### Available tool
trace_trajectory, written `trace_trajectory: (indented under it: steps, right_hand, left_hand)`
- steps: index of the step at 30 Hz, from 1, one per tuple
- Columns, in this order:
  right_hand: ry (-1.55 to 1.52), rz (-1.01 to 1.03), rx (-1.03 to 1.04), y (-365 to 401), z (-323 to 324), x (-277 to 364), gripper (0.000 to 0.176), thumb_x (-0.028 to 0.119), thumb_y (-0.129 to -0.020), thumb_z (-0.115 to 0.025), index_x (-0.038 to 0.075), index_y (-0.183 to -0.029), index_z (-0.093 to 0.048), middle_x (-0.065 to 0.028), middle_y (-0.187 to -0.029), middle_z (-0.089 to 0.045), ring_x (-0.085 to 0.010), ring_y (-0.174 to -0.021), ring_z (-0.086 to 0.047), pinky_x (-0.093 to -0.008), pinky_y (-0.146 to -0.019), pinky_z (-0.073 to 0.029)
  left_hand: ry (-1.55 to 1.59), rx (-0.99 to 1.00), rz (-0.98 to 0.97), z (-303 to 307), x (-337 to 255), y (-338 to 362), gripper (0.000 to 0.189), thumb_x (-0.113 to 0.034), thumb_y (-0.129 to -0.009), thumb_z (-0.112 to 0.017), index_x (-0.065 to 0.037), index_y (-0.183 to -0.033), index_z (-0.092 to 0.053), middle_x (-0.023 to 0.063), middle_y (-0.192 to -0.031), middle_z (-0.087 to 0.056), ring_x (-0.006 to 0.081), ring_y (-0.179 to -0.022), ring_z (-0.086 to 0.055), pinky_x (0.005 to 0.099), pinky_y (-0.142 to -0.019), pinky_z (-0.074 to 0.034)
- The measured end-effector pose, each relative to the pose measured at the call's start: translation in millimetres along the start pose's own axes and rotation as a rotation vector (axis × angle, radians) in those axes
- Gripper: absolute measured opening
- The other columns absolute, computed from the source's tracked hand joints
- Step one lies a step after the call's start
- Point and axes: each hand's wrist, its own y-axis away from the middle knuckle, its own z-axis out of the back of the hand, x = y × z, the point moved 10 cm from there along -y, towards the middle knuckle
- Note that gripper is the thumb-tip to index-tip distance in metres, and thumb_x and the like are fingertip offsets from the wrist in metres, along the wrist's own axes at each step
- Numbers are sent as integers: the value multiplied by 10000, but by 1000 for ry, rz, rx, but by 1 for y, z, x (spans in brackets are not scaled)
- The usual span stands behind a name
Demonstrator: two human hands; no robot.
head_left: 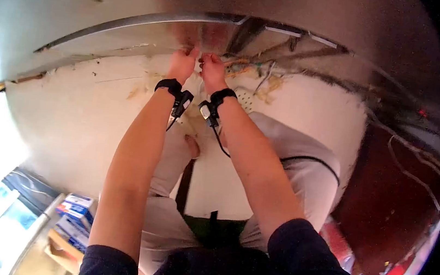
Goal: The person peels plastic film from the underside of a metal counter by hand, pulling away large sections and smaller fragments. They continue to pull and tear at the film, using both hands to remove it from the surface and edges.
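Note:
My left hand [183, 65] and my right hand [212, 70] are raised side by side at the upper middle of the head view, a small gap between them. Both have curled fingers, closed near the wall's upper edge; whatever they may hold is too small to make out. Right of my right hand, thin coloured wires [239, 67] and a grey cable [265, 80] run along the ragged edge of the white panel [98, 100]. Above both hands curves a metal strip [135, 19]. Each wrist wears a black strap with a small device.
Boxes [76, 212] stand in a cardboard carton [64, 250] at the lower left. A dark red surface [394, 197] lies to the right, with loose pale wires [410, 174] across it. A black cable [313, 159] crosses my right leg.

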Motion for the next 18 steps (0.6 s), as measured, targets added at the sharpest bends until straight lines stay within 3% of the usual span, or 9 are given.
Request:
trace_trajectory:
  steps: [3,5,7,8,11,12,17,18]
  right_hand:
    - [174,-43,-8,1,5,8,143,240,-908,-520,109,-890,-576,15,-788,-558,-103,-685,-501,-267,-557,-399]
    - [219,-79,91,-8,-1,1,152,249,-923,-503,119,-891,-576,23,-786,-553,-101,-693,-496,-266,-559,-384]
    - [238,-17,54,-18,4,-8,173,269,-939,-482,128,-891,-571,28,-786,-554,-98,-709,-495,-274,-565,-376]
    - [102,-100,71,-15,1,-12,205,297,-956,-457,130,-903,-563,26,-816,-563,-97,-737,-497,-288,-593,-380]
    - [101,-65,40,-4,-2,-2,335,344,-960,-412,37,-958,-547,-39,-856,-571,-167,-776,-527,-335,-662,-435]
    - [49,-22,90,-3,-7,-1,323,339,-951,-425,47,-998,-554,-39,-929,-588,-182,-842,-534,-325,-693,-426]
    - [-26,-106,56,-7,1,-10,284,313,-930,-448,70,-1027,-561,-42,-983,-585,-183,-867,-535,-344,-710,-422]
    - [-65,-162,54,-10,1,-15,284,318,-930,-449,72,-1013,-565,-39,-986,-583,-179,-878,-532,-346,-721,-419]
  left_hand:
    - [77,37,-71,3,-17,11,437,-359,-849,-596,61,-955,-653,239,-917,-661,361,-925,-626,407,-781,-468]
    - [22,-24,-102,10,-20,12,443,-365,-840,-603,50,-985,-649,223,-935,-666,360,-926,-626,411,-799,-469]
    - [218,10,-98,3,-20,14,464,-390,-833,-608,48,-977,-652,225,-941,-665,354,-944,-622,409,-834,-460]
    - [117,-38,-149,8,-31,21,448,-367,-846,-605,64,-963,-638,223,-886,-666,335,-855,-648,409,-742,-509]
    - [159,102,-69,2,-43,39,454,-380,-866,-596,39,-1041,-616,179,-915,-669,279,-811,-616,371,-740,-473]
    - [196,75,-91,1,-43,39,414,-354,-899,-563,47,-987,-615,175,-870,-663,261,-771,-606,374,-704,-472]
    - [286,101,-88,-11,-37,43,347,-283,-952,-492,44,-968,-606,134,-833,-651,228,-750,-590,364,-681,-469]
    - [337,75,-141,-10,-36,40,310,-250,-951,-488,37,-934,-606,111,-794,-638,200,-673,-590,343,-581,-475]
